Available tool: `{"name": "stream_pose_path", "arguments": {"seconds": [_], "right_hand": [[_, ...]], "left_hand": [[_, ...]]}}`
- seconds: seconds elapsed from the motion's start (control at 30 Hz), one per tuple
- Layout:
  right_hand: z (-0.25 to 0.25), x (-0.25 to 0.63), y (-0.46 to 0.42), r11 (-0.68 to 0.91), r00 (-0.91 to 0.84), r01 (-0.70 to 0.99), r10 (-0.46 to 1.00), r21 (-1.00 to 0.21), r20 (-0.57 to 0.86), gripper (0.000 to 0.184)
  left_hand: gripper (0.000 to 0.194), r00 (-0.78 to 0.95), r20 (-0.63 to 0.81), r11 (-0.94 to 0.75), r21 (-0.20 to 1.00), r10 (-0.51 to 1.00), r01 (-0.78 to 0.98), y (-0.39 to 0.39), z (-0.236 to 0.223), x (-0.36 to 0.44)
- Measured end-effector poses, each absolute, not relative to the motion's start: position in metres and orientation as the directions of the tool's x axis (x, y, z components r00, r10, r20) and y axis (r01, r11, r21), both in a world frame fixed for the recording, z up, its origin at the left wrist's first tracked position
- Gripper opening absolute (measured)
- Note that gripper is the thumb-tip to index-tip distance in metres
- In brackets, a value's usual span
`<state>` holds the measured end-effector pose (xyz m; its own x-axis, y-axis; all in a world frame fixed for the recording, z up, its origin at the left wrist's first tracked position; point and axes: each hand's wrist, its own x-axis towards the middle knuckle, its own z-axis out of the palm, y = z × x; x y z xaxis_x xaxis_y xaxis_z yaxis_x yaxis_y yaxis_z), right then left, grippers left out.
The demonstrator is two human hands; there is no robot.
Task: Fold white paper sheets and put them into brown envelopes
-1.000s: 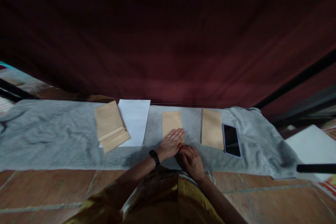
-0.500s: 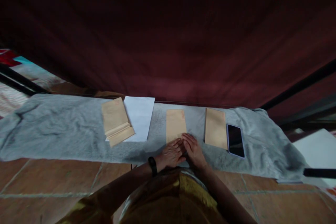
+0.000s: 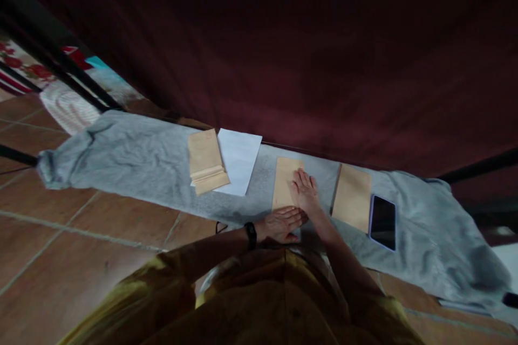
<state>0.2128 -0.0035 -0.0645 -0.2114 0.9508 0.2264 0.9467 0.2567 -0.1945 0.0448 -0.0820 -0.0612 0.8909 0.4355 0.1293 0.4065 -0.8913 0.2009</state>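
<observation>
Shifted up the rectangular tan paper envelope (image 3: 284, 179) on the grey plush cloth (image 3: 133, 156), the right hand (image 3: 306, 191) rests palm-down, the left hand (image 3: 283, 223) likewise below, neither gripping; envelope laid out, smoothing seemingly unfinished.

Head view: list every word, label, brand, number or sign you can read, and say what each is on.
No text can be read.
Left-hand brown envelopes: faint reddish mark near the top, too small and blurred to read.
Middle envelope, partly covered by the hands: nothing legible.
Right-hand envelope: nothing legible.
White paper: nothing legible.
Phone: dark screen, nothing legible.
</observation>
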Motion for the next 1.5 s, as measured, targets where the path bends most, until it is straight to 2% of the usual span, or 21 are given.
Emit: {"name": "stream_pose_path", "arguments": {"seconds": [0.27, 0.47, 0.63, 0.8, 1.0, 1.13, 1.23, 1.33, 1.5], "right_hand": [[-0.069, 0.235, -0.038, 0.424, -0.388, 0.889, 0.897, -0.171, 0.21, 0.054], [-0.064, 0.246, -0.064, 0.449, -0.407, 0.831, 0.893, -0.328, 0.191, 0.054], [-0.06, 0.251, -0.084, 0.438, -0.404, 0.811, 0.899, -0.389, 0.17, 0.052], [-0.051, 0.253, -0.102, 0.466, -0.432, 0.796, 0.884, -0.387, 0.176, 0.051], [-0.039, 0.252, -0.124, 0.459, -0.429, 0.821, 0.889, -0.341, 0.163, 0.05], [-0.034, 0.256, -0.137, 0.469, -0.446, 0.817, 0.883, -0.335, 0.148, 0.053], [-0.032, 0.26, -0.145, 0.464, -0.439, 0.817, 0.886, -0.343, 0.153, 0.053], [-0.031, 0.261, -0.148, 0.455, -0.421, 0.819, 0.891, -0.349, 0.172, 0.052], [-0.027, 0.258, -0.147, 0.429, -0.391, 0.832, 0.903, -0.351, 0.177, 0.048]], "left_hand": [[0.069, 0.907, 0.111, -0.899, 0.225, 0.407, 0.376, -0.084, -0.071, 0.044], [0.064, 0.901, 0.092, -0.882, 0.27, 0.423, 0.387, -0.086, -0.06, 0.044], [0.057, 0.902, 0.116, -0.879, 0.308, 0.415, 0.364, -0.085, -0.058, 0.042], [0.055, 0.906, 0.131, -0.883, 0.315, 0.403, 0.348, -0.085, -0.058, 0.029], [0.07, 0.899, 0.018, -0.852, 0.329, 0.437, 0.408, -0.086, -0.046, 0.004], [0.07, 0.881, -0.02, -0.839, 0.296, 0.473, 0.457, -0.086, -0.043, -0.012], [0.06, 0.865, -0.013, -0.841, 0.226, 0.502, 0.491, -0.085, -0.046, -0.024], [0.052, 0.819, 0.05, -0.813, 0.166, 0.572, 0.558, -0.083, -0.053, -0.032], [0.053, 0.686, 0.21, -0.714, 0.109, 0.697, 0.692, -0.085, -0.066, -0.023]]}}
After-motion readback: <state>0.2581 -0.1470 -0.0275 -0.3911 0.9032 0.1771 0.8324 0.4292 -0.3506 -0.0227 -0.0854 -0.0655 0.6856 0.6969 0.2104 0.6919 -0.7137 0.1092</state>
